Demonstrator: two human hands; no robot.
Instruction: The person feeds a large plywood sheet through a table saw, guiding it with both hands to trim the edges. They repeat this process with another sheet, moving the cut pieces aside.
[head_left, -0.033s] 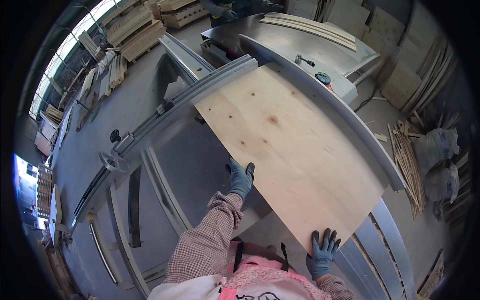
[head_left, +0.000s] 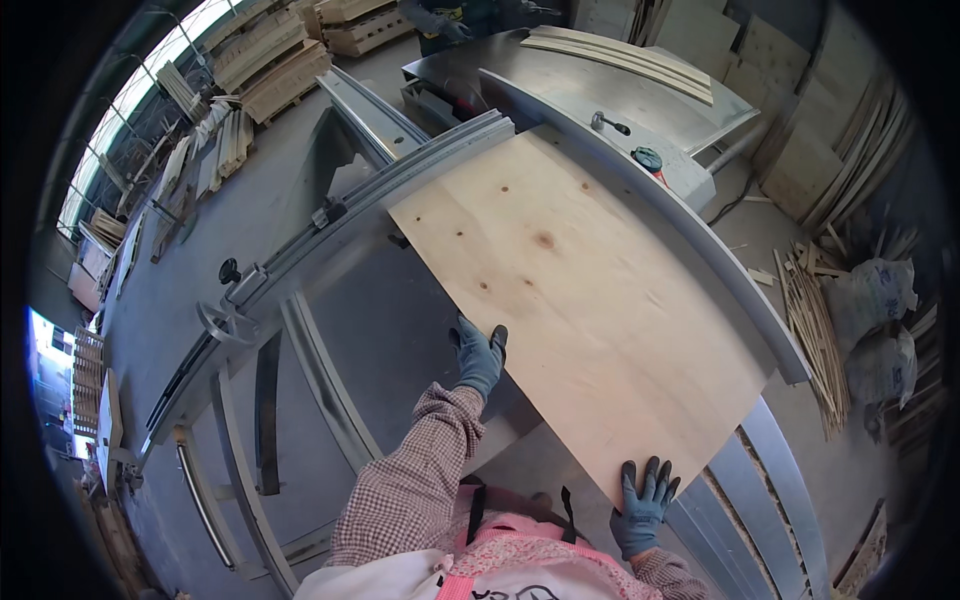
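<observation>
A pale plywood sheet (head_left: pixel 590 290) with several dark knots lies on the bed of a panel saw. Its far end meets a grooved metal crossbar, and a long grey fence (head_left: pixel 715 240) runs along its right side. My left hand (head_left: pixel 480 358), in a blue-grey glove with dark fingertips, is at the sheet's left edge; its thumb rests on top while the other fingers are partly hidden at the edge. My right hand (head_left: pixel 642 508), gloved alike, lies with spread fingers over the sheet's near corner.
Left of the sheet stands the saw's metal frame (head_left: pixel 330 380) with a black knob (head_left: pixel 230 271). Thin wooden strips (head_left: pixel 620 62) lie on the far metal table. Offcuts (head_left: pixel 812 335) and plastic sacks (head_left: pixel 872 300) sit at right. Another person (head_left: pixel 447 22) stands at the back.
</observation>
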